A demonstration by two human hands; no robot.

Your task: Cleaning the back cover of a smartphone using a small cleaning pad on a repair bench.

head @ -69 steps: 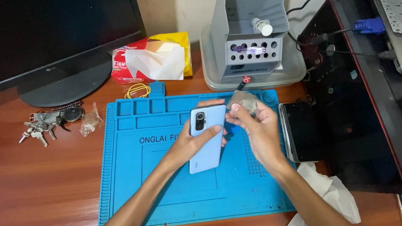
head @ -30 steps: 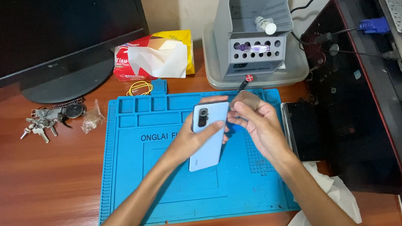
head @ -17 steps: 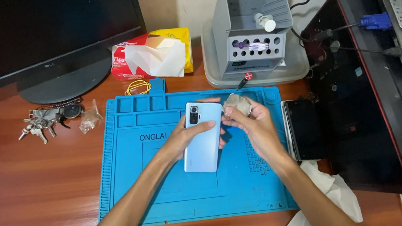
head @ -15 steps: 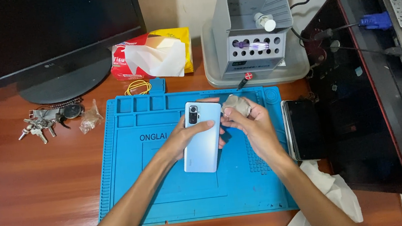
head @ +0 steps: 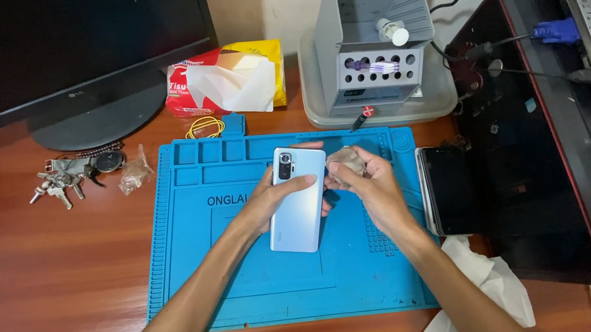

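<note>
My left hand (head: 273, 194) grips a light blue smartphone (head: 299, 201) by its edges, back side up with the camera block toward the far end, just above the blue silicone work mat (head: 211, 270). To the right of the phone's upper edge, my right hand (head: 370, 184) pinches a small grey wad of cloth or tissue (head: 345, 161). The wad sits close to the phone's right edge; whether it touches is unclear.
A second dark phone (head: 452, 190) lies face up right of the mat. Behind stand a grey tool holder (head: 377, 69), a tissue pack (head: 224, 82), a yellow rubber band (head: 204, 128), keys (head: 66, 179) and a monitor base (head: 104, 120). White tissue (head: 488, 288) lies at the front right.
The phone has turned from tilted to nearly straight and shifted slightly left. My right hand with the wad has stayed beside its upper right edge.
</note>
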